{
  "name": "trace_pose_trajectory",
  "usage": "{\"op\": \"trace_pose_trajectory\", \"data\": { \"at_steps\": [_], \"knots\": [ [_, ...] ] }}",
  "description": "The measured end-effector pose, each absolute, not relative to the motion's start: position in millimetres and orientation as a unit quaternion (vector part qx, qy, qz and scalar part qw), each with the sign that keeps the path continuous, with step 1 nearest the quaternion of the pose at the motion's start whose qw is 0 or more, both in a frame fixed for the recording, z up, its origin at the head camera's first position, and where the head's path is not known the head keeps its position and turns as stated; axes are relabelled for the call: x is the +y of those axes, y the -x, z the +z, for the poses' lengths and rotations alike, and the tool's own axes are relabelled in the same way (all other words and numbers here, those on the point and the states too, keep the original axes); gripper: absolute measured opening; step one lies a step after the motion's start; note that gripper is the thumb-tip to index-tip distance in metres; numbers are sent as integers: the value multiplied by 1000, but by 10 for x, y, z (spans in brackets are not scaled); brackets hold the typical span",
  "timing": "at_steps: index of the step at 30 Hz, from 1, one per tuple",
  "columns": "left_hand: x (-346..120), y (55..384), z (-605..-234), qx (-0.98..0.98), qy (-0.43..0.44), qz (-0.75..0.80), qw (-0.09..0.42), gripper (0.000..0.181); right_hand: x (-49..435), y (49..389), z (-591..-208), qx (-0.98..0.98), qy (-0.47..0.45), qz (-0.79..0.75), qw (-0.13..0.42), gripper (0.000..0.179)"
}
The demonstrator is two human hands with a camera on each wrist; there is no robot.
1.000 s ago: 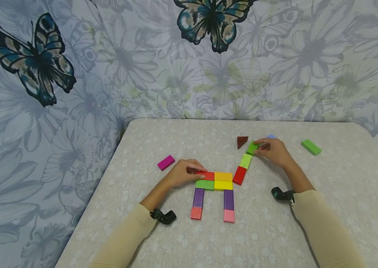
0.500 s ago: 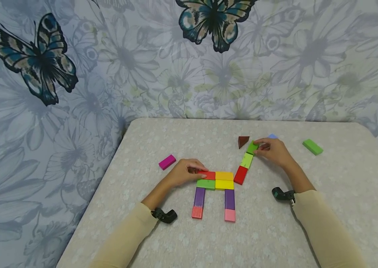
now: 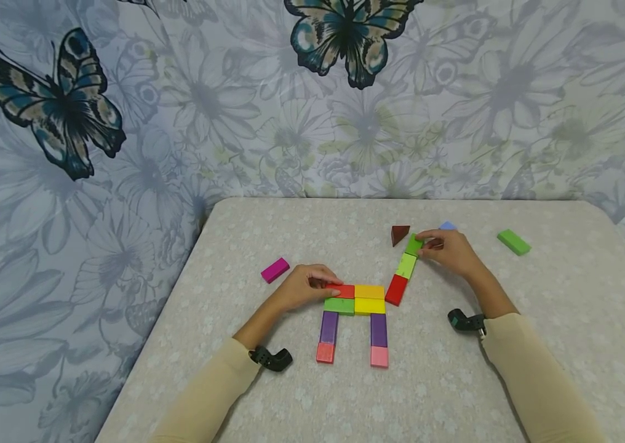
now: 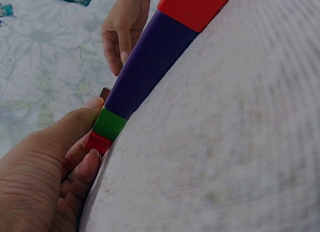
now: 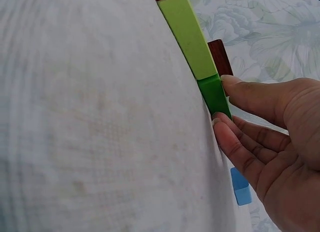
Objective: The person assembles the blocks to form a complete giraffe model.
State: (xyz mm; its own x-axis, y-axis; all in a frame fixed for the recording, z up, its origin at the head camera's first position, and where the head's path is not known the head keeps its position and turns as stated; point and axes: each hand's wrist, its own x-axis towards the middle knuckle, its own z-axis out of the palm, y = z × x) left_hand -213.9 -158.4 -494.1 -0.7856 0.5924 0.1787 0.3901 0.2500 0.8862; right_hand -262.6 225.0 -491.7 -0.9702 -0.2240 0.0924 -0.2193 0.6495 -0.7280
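Note:
My left hand (image 3: 302, 287) pinches the red block (image 3: 346, 291) at the upper left of a flat four-legged-looking figure of blocks. Beside it lies a yellow-orange block (image 3: 370, 291); a green block (image 3: 339, 306) and a yellow block (image 3: 370, 306) form the row below. Purple blocks (image 3: 328, 327) with pink ends (image 3: 379, 357) run down as two legs. From the right corner slants a line: a red block (image 3: 396, 290), a lime block (image 3: 406, 266) and a darker green block (image 3: 414, 245). My right hand (image 3: 448, 251) holds that green block between thumb and fingers.
A magenta block (image 3: 275, 270) lies left of the figure. Toward the far edge are a brown triangular block (image 3: 399, 234), a blue block (image 3: 448, 226) partly behind the right hand, and a loose green block (image 3: 513, 242). The patterned tablecloth (image 3: 456, 394) covers the table.
The head view shifts slightly. The green block under my right hand now lines up more closely with the lime block; my left hand stays on the red block.

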Motion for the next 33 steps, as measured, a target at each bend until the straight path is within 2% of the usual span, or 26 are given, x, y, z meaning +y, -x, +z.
{"op": "trace_pose_trajectory", "data": {
  "at_steps": [33],
  "knots": [
    [-1575, 2122, -4949, 793, -317, 513, 89, 24, 2235, 2573, -4860, 907, 132, -399, 2, 37]
  ]
}}
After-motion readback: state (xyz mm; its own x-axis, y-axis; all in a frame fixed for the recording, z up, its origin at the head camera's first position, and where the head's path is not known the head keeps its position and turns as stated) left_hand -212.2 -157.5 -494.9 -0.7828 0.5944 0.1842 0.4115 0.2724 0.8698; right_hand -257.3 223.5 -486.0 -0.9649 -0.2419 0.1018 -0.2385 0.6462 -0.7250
